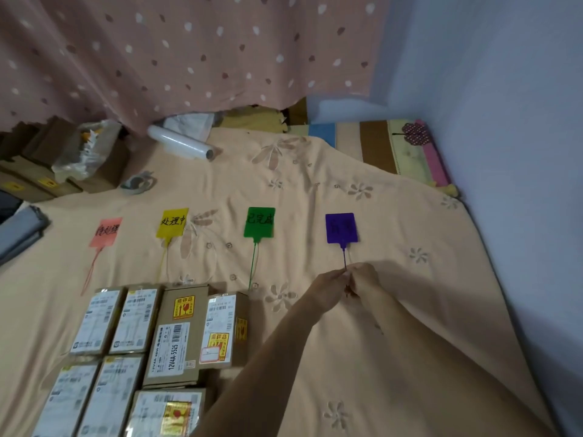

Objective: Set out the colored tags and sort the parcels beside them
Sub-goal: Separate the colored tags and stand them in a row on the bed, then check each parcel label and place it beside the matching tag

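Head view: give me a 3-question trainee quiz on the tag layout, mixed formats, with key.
1. Multiple choice: which tag's tail do both hands pinch? A) pink tag B) yellow tag C) green tag D) purple tag
2. True or false: some parcels already lie directly under the purple tag.
3. Fill in: left to right, the tags run pink, yellow, ____, purple.

Key
1. D: the left hand and right hand meet on its tail.
2. False: the parcels are grouped at lower left.
3. green
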A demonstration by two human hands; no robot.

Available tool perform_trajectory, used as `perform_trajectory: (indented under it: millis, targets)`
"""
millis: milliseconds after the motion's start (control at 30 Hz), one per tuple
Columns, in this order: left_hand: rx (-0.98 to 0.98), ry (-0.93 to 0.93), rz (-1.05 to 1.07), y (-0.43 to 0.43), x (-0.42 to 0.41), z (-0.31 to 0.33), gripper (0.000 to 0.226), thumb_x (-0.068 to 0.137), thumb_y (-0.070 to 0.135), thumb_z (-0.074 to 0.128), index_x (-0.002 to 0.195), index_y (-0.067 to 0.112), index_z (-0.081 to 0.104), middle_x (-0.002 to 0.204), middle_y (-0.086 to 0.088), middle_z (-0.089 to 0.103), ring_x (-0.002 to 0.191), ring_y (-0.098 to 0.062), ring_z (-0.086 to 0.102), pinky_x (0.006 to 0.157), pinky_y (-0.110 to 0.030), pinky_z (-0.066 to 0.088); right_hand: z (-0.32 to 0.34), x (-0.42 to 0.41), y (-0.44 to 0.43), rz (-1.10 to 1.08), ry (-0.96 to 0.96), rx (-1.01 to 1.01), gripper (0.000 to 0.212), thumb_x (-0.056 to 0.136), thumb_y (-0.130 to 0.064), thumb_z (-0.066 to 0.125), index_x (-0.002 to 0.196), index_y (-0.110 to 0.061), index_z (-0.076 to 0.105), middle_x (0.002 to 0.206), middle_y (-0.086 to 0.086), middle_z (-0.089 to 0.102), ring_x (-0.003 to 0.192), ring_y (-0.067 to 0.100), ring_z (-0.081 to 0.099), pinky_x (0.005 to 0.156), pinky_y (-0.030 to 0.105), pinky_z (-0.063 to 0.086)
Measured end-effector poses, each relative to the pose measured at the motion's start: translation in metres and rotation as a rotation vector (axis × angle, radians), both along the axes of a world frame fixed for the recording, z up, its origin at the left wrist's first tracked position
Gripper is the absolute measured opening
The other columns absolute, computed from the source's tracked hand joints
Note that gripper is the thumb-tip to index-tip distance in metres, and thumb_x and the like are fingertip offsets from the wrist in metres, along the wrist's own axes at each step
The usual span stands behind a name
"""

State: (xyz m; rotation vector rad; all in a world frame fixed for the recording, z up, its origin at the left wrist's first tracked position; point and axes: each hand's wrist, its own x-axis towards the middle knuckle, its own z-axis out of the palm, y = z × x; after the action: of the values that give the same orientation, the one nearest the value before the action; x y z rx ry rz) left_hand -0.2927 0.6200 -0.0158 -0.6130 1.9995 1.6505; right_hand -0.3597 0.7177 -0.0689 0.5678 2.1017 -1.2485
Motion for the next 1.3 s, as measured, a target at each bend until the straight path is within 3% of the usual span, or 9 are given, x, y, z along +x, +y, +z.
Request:
perform_trajectory:
  millis: [67, 233, 400, 533, 667, 800, 967, 1133, 1300]
  targets:
    - [0.007, -0.006, 0.003, 0.006, -0.001, 0.001, 0.035, 0.107, 0.028, 0.046, 0.136, 0.016, 0.063, 0.103, 0.002, 0.062, 0.076, 0.001, 0.052, 0.067, -0.011, 0.042, -0.003, -0.003, 0.001, -0.018, 0.004, -0.007, 0.027, 0.091, 0.008, 0.048, 0.069, 0.000, 0.061, 0.048, 0.015, 0.054, 0.046, 0.025, 0.050, 0.046, 0.028, 0.038]
    - [0.034, -0.019, 0.000, 0.010, -0.009, 0.009, 0.037, 0.105, 0.035, 0.049, 0.131, 0.015, 0.066, 0.086, 0.009, 0.062, 0.077, -0.001, 0.055, 0.072, -0.018, 0.044, 0.004, -0.011, 0.003, -0.068, 0.012, -0.067, 0.033, 0.094, 0.007, 0.047, 0.063, 0.001, 0.055, 0.061, 0.017, 0.056, 0.052, 0.027, 0.051, 0.048, 0.028, 0.038]
    - [0.070, -0.040, 0.084, -0.006, -0.009, 0.021, 0.036, 0.101, 0.044, 0.054, 0.123, 0.019, 0.068, 0.103, 0.000, 0.063, 0.090, -0.015, 0.056, 0.077, -0.027, 0.045, 0.010, -0.009, -0.011, 0.087, 0.136, 0.179, 0.026, 0.099, -0.022, 0.057, 0.100, 0.001, 0.068, 0.090, 0.016, 0.070, 0.078, 0.030, 0.063, 0.059, 0.029, 0.040]
    - [0.039, -0.028, 0.158, -0.039, -0.004, 0.038, 0.035, 0.100, 0.043, 0.054, 0.118, 0.015, 0.066, 0.117, -0.006, 0.068, 0.097, -0.019, 0.063, 0.084, -0.032, 0.048, 0.037, -0.012, -0.047, 0.117, 0.195, 0.104, 0.025, 0.093, -0.020, 0.055, 0.098, 0.003, 0.066, 0.081, 0.013, 0.065, 0.076, 0.031, 0.063, 0.062, 0.031, 0.042]
    - [0.019, 0.045, 0.257, -0.094, 0.006, 0.064, 0.030, 0.102, 0.031, 0.051, 0.119, 0.009, 0.063, 0.108, -0.007, 0.064, 0.083, -0.018, 0.062, 0.073, -0.031, 0.044, 0.075, -0.007, -0.092, 0.213, 0.252, 0.009, 0.023, 0.088, -0.018, 0.052, 0.079, -0.001, 0.065, 0.073, 0.015, 0.066, 0.075, 0.036, 0.067, 0.065, 0.038, 0.046]
    - [0.031, 0.091, 0.360, -0.158, 0.034, 0.088, 0.020, 0.102, 0.024, 0.052, 0.111, 0.010, 0.062, 0.097, -0.008, 0.068, 0.070, -0.017, 0.063, 0.066, -0.028, 0.043, 0.112, 0.014, -0.140, 0.305, 0.320, -0.093, 0.017, 0.091, -0.016, 0.052, 0.080, -0.009, 0.063, 0.086, 0.013, 0.069, 0.065, 0.028, 0.062, 0.058, 0.032, 0.045]
    - [0.105, 0.130, 0.451, -0.247, 0.087, 0.109, 0.024, 0.100, 0.022, 0.052, 0.107, 0.007, 0.069, 0.094, -0.009, 0.074, 0.082, -0.024, 0.070, 0.072, -0.029, 0.049, 0.143, 0.062, -0.197, 0.429, 0.316, -0.203, 0.015, 0.096, -0.017, 0.057, 0.099, -0.004, 0.065, 0.086, 0.008, 0.066, 0.053, 0.019, 0.053, 0.049, 0.027, 0.038]
    - [0.045, 0.202, 0.431, -0.340, 0.156, 0.106, 0.031, 0.100, 0.020, 0.052, 0.113, -0.001, 0.070, 0.102, -0.015, 0.076, 0.080, -0.024, 0.071, 0.075, -0.031, 0.051, 0.155, 0.127, -0.258, 0.371, 0.337, -0.251, 0.012, 0.096, -0.014, 0.057, 0.092, -0.005, 0.065, 0.076, 0.006, 0.065, 0.051, 0.018, 0.050, 0.047, 0.026, 0.036]
    - [0.019, 0.186, 0.415, -0.428, 0.220, 0.090, 0.031, 0.100, 0.014, 0.051, 0.116, -0.006, 0.069, 0.099, -0.016, 0.075, 0.079, -0.027, 0.069, 0.076, -0.032, 0.052, 0.134, 0.201, -0.316, 0.278, 0.370, -0.229, 0.019, 0.099, -0.022, 0.054, 0.103, -0.006, 0.063, 0.081, 0.007, 0.067, 0.053, 0.018, 0.054, 0.050, 0.030, 0.039]
